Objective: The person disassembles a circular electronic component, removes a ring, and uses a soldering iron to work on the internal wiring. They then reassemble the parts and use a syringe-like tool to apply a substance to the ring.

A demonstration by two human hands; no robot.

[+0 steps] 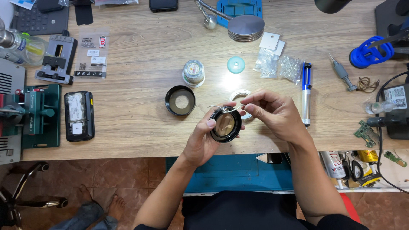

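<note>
Where the wooden table fills most of the view, the bigger gear sits at its edges: a green clamp stand and a black battery pack on the left, a stack of round metal discs at the top, and a blue stand at the right. Nearer the middle lie a black ring, a small round tin, a pale green lid, two clear bags of small parts and a blue pen-shaped tool.

Just above the table's near edge, the left hand is closed around a black ring with a glass centre, thumb on its left rim, holding it tilted toward the camera. The right hand has thumb and forefinger pinched shut on a thin white wire that runs across the top of that ring and touches its rim.

The wire looks fine and springy, so the likeliest trouble is that it slips out of the pinch or kinks if pulled too hard. The ring is held only at its rim, off the table; a loosened thumb could let it drop onto the wood or the floor below. A wire end dragged across the glass could scratch it, and a fingertip could smudge it.
</note>
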